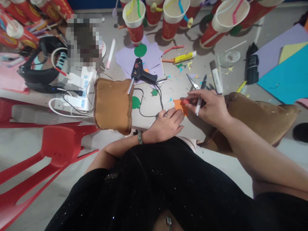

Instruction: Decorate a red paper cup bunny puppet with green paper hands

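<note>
My right hand (209, 107) grips a thin white pen (198, 106), its tip down over a small orange paper piece (179, 104) on the grey table (173, 89). My left hand (167, 124), with a ring and a wrist bracelet, lies flat with fingers spread, pressing the near edge of the orange paper. Both hands meet at that paper, close to the table's front edge.
A black glue gun (141, 73) lies on purple paper (149, 57) with green circles. Scissors (193, 82), markers (216, 75), a yellow glue stick (184, 57), red paper cups (134, 22), blue card (286, 77), brown cushions (113, 104), a power strip (81, 86) and red chairs (55, 147) surround.
</note>
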The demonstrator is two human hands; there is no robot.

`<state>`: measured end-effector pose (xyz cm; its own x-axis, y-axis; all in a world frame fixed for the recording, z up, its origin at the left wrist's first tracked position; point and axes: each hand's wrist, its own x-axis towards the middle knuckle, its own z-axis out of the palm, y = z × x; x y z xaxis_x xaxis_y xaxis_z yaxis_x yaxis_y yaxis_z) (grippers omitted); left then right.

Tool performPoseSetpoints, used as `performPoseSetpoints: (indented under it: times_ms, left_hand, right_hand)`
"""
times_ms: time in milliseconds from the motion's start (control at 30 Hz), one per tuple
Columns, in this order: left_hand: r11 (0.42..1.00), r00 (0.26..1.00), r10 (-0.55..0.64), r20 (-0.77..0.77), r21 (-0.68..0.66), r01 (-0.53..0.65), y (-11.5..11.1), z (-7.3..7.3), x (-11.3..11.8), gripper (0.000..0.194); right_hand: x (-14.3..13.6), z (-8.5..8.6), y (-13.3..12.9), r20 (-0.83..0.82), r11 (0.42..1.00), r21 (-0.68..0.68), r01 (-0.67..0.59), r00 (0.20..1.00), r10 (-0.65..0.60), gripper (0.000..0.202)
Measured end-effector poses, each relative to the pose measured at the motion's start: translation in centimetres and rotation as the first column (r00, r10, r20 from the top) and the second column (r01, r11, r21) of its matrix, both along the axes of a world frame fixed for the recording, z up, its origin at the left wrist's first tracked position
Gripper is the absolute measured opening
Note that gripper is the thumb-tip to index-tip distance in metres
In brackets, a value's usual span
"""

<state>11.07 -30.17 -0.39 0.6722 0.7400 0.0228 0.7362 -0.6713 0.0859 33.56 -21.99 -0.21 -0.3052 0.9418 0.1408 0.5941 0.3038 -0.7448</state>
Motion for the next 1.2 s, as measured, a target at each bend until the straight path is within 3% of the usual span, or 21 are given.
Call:
performPoseSetpoints:
  times_ms: [233,533,700,867,1200]
  left_hand:
    - [0.999,0.999,0.033,0.024,-0.020,-0.033,0.5,0.1,0.4,0.048]
    - [0.997,0.999,0.043,-0.011,-0.069,-0.043,1.8,1.3,1.4,0.040]
    - [0.995,0.998,0.053,-0.041,-0.086,-0.057,1.9,1.3,1.3,0.040]
    - [0.995,0.996,0.067,-0.054,-0.065,-0.071,2.0,1.1,1.4,0.046]
    - [0.998,0.993,0.051,-0.106,-0.042,-0.056,1.7,0.8,2.1,0.041]
  right_hand:
    - [0.5,-0.3,0.4,0.004,0.999,-0.024,-0.030,1.000,0.030,0.027]
    - [0.6,0.0,0.6,0.011,0.998,-0.051,-0.029,0.999,0.030,0.031]
    - [2.0,1.3,0.1,-0.023,0.999,-0.021,0.045,0.999,-0.046,0.043]
    - [3.1,2.6,-1.1,-0.157,0.985,-0.078,0.154,0.974,-0.165,0.038]
    - [3.0,2.8,-2.6,-0.149,0.990,-0.059,0.130,0.979,-0.138,0.024]
